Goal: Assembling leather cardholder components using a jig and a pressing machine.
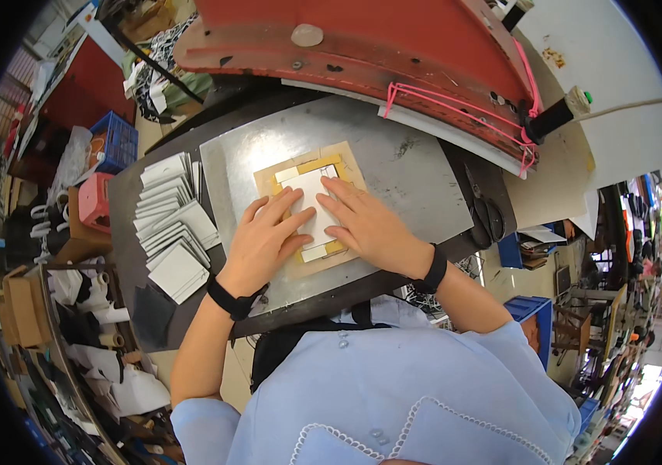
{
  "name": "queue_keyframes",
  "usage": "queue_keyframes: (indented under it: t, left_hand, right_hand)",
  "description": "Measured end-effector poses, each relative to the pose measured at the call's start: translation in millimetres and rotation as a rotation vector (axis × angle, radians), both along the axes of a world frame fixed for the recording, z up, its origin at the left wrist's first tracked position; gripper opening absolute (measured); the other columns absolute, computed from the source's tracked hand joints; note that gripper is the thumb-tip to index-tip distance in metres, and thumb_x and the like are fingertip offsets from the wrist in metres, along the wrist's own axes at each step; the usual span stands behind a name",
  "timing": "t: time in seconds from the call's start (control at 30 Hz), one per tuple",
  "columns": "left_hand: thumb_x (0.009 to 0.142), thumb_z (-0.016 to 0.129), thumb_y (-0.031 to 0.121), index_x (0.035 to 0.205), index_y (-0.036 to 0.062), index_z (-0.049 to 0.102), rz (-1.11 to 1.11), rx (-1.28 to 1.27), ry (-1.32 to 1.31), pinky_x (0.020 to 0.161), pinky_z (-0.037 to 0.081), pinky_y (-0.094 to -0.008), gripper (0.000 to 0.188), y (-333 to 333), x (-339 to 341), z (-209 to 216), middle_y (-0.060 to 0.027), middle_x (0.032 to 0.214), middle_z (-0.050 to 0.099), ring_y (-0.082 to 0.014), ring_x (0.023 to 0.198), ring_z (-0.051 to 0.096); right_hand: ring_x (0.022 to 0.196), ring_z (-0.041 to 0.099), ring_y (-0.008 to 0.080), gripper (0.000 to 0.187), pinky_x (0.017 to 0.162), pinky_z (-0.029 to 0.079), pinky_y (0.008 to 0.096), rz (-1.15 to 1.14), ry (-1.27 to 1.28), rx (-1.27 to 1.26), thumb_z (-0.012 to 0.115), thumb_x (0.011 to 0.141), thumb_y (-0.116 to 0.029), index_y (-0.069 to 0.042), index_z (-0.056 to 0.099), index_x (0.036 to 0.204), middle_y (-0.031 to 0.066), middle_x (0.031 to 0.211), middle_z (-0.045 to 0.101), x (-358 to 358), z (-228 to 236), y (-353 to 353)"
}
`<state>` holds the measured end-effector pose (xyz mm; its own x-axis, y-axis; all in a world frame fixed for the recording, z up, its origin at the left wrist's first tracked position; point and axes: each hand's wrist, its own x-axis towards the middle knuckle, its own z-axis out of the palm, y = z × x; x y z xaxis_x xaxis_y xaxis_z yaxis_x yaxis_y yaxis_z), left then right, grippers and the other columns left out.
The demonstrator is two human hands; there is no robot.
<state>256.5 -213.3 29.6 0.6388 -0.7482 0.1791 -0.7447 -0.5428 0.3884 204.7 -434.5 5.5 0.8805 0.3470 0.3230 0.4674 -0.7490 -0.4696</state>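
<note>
We take the grey metal plate (408,186) as our landmark. Our left hand (265,232) and right hand (369,229) are over its middle, fingers spread, tips resting on a white card (311,200), a narrow strip of it visible between them. This card sits over a yellow frame (319,163) on a tan board (355,174), which lies flat on the plate.

The plate's left edge runs just beside the fanned stack of white cards (176,225), so we have little width there. Its near edge passes by our left wrist, where we wear a black wristband (234,302). To the right of our right hand a broad stretch of the plate shows, reaching toward the black scissors (488,221) just beyond its right end. Past its far edge looms the red machine head (377,46), its pale lower rim cutting across the plate's far right edge in our view; pink cord (455,101) loops over that side, near a black handle (551,120).

As for writing, we see dark lines near our right fingertips, too small to make out, and dark smudges on the plate's far right part.
</note>
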Motion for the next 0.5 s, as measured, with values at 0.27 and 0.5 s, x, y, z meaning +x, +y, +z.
queue_keyframes:
  t: [0.27, 0.5]
  left_hand:
    - [0.083, 0.073, 0.019, 0.125, 0.0127, 0.064, -0.023, 0.028, 0.012, 0.112, 0.033, -0.0459, 0.043, 0.5, -0.1, 4.1, -0.0109, 0.14, 0.053, -0.0286, 0.135, 0.044]
    - [0.083, 0.073, 0.019, 0.121, 0.0118, 0.063, -0.009, -0.019, 0.098, 0.105, 0.038, -0.0401, 0.041, -0.9, 4.2, 5.7, -0.0115, 0.142, 0.051, -0.0304, 0.129, 0.049]
  right_hand:
    - [0.121, 0.053, 0.033, 0.038, 0.099, 0.044, 0.0402, 0.036, -0.024, -0.003, 0.065, 0.09, -0.014, 0.001, 0.056, 0.124, 0.0153, 0.133, 0.053, -17.6, -3.2, -11.9]
    - [0.106, 0.057, 0.0314, 0.034, 0.088, 0.047, 0.0385, -0.148, -0.007, 0.036, 0.068, 0.086, -0.013, -0.001, 0.062, 0.117, 0.0145, 0.117, 0.058, -25.7, 12.0, -5.9]
